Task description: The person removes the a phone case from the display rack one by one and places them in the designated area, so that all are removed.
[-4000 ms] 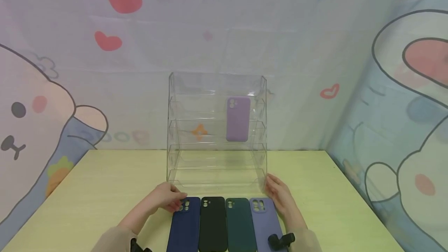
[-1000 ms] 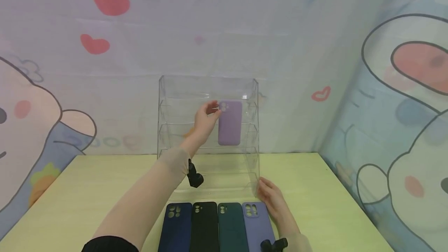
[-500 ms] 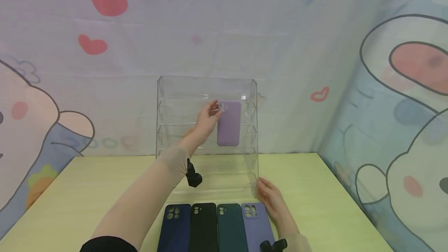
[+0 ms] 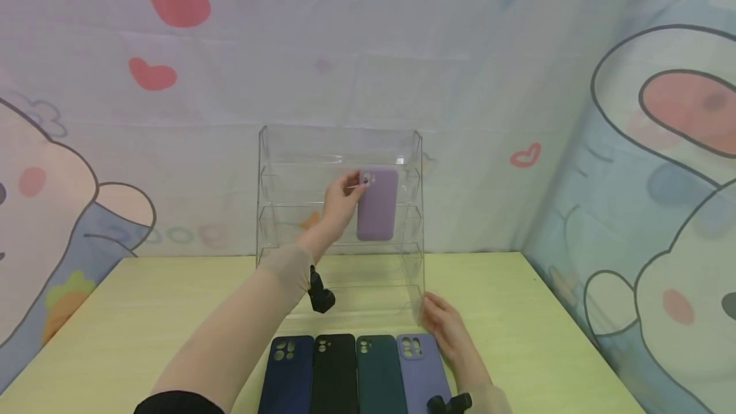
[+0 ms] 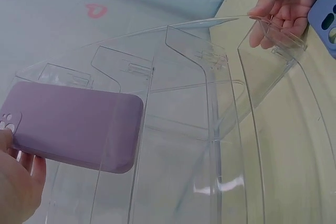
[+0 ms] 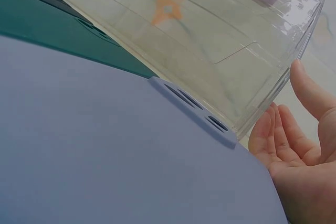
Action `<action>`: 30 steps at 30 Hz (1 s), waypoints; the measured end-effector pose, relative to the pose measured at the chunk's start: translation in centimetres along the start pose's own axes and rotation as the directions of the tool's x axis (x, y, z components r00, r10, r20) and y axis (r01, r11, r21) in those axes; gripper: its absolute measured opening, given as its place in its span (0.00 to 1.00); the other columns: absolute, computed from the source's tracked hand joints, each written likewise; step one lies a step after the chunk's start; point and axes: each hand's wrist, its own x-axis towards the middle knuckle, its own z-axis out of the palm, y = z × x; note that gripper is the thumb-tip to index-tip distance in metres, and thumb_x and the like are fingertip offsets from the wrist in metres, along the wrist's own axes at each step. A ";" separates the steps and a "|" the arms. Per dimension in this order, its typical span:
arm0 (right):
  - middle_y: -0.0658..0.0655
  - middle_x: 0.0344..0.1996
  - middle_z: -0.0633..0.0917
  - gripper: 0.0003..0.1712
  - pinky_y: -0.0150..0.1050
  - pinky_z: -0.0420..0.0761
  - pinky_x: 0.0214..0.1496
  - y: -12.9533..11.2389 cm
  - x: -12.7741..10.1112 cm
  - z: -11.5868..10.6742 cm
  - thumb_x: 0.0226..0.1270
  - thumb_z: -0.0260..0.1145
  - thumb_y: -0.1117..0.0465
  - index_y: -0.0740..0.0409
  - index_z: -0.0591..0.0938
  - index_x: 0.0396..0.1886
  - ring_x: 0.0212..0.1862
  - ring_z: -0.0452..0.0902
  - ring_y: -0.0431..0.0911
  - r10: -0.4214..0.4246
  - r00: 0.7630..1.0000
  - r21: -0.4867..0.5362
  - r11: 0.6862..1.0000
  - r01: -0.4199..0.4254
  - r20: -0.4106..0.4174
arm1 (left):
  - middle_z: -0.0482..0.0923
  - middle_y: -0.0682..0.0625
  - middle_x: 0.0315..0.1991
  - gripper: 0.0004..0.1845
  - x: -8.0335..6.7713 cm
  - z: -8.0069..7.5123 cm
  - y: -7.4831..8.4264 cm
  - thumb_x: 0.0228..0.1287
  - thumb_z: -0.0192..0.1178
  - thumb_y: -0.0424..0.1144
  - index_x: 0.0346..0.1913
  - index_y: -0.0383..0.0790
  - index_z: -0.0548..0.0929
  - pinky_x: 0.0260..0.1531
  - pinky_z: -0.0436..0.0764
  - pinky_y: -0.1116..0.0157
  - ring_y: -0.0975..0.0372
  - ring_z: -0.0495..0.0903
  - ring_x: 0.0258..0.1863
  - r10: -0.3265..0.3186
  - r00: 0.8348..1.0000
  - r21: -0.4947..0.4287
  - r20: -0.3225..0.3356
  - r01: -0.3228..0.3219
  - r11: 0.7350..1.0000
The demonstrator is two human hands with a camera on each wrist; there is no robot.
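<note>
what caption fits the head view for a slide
Left hand grips a lilac phone case on a clear tiered rack; right hand steadies its base.

This looks like a staged recording booth set up as a small shop display: cartoon rabbit-and-heart cloth backdrops [image 4: 115, 82] enclose a pale green tabletop [image 4: 172, 312], a tiered clear acrylic rack [image 4: 299, 145] stands beyond the fingers, and phone cases [image 4: 339, 375] lie in a row below them.

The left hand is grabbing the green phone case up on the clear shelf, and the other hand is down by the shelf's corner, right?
Not quite. The phone case on the clear shelf is light purple, not green, as the head view shows. The left hand holds it; the right hand is by the shelf's bottom corner.
</note>
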 end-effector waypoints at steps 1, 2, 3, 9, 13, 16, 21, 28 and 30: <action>0.60 0.56 0.76 0.30 0.28 0.76 0.51 0.0 0.0 0.0 0.75 0.53 0.64 0.77 0.58 0.69 0.52 0.73 0.40 0.001 1.000 0.003 1.000 -0.001 0.000 | 0.74 0.41 0.61 0.24 0.0 0.0 0.0 0.70 0.56 0.35 0.66 0.35 0.69 0.59 0.76 0.59 0.52 0.75 0.58 -0.002 1.000 -0.005 -0.001 0.002 1.000; 0.59 0.55 0.76 0.30 0.28 0.76 0.50 0.0 0.0 0.0 0.75 0.53 0.64 0.77 0.58 0.69 0.52 0.73 0.40 0.002 1.000 0.006 1.000 -0.002 -0.001 | 0.74 0.41 0.60 0.23 -0.1 0.0 0.0 0.70 0.56 0.34 0.66 0.34 0.70 0.58 0.77 0.59 0.52 0.75 0.58 -0.004 1.000 -0.007 -0.002 0.004 1.000; 0.58 0.54 0.77 0.30 0.27 0.76 0.50 0.0 0.0 0.0 0.74 0.53 0.65 0.77 0.58 0.69 0.51 0.73 0.40 0.003 1.000 0.011 1.000 -0.003 0.000 | 0.75 0.41 0.60 0.23 -0.1 0.0 -0.1 0.70 0.56 0.34 0.65 0.34 0.70 0.58 0.77 0.59 0.52 0.75 0.58 -0.004 1.000 -0.011 -0.002 0.004 1.000; 0.57 0.52 0.77 0.30 0.28 0.76 0.50 0.0 0.1 0.1 0.74 0.54 0.65 0.77 0.59 0.68 0.50 0.73 0.39 0.000 1.000 0.016 1.000 0.000 0.000 | 0.76 0.40 0.58 0.22 -0.1 -0.1 0.0 0.69 0.57 0.32 0.64 0.32 0.72 0.56 0.79 0.60 0.52 0.76 0.57 -0.004 1.000 -0.020 -0.010 0.004 1.000; 0.64 0.60 0.73 0.31 0.27 0.75 0.51 0.0 0.2 0.1 0.74 0.54 0.62 0.75 0.59 0.69 0.54 0.71 0.41 0.004 1.000 -0.012 1.000 -0.004 0.011 | 0.76 0.40 0.57 0.22 -0.3 -0.3 0.1 0.69 0.56 0.31 0.64 0.33 0.71 0.55 0.79 0.60 0.52 0.77 0.56 -0.008 1.000 -0.025 -0.015 0.008 1.000; 0.69 0.66 0.66 0.31 0.27 0.73 0.53 0.0 0.2 0.0 0.74 0.54 0.61 0.75 0.59 0.69 0.59 0.69 0.44 0.008 1.000 -0.023 1.000 -0.007 0.025 | 0.76 0.40 0.57 0.21 -0.4 -0.3 0.1 0.69 0.56 0.32 0.63 0.33 0.72 0.55 0.79 0.60 0.52 0.77 0.55 -0.004 1.000 -0.029 -0.027 0.003 1.000; 0.71 0.67 0.64 0.32 0.28 0.73 0.53 -0.1 0.2 0.0 0.75 0.54 0.61 0.74 0.58 0.70 0.59 0.68 0.45 0.010 1.000 -0.019 1.000 -0.010 0.029 | 0.77 0.41 0.55 0.19 -0.7 -0.3 0.2 0.69 0.56 0.31 0.61 0.33 0.73 0.54 0.80 0.60 0.53 0.78 0.52 0.021 0.997 -0.046 -0.079 -0.025 0.999; 0.71 0.66 0.66 0.32 0.27 0.74 0.53 -0.2 0.2 -0.2 0.75 0.53 0.62 0.75 0.57 0.70 0.56 0.71 0.42 0.004 1.000 -0.015 1.000 -0.004 0.024 | 0.78 0.41 0.53 0.16 -1.2 -0.6 0.3 0.68 0.56 0.30 0.58 0.33 0.75 0.54 0.79 0.60 0.54 0.78 0.51 0.054 0.987 -0.101 -0.151 -0.070 0.992; 0.69 0.64 0.68 0.31 0.27 0.74 0.53 -0.3 0.1 -0.1 0.74 0.54 0.62 0.75 0.58 0.70 0.55 0.71 0.41 0.004 1.000 -0.010 1.000 -0.004 0.019 | 0.78 0.41 0.52 0.16 -1.4 -0.8 0.3 0.68 0.56 0.30 0.57 0.33 0.76 0.54 0.80 0.61 0.55 0.78 0.50 0.064 0.984 -0.116 -0.169 -0.084 0.990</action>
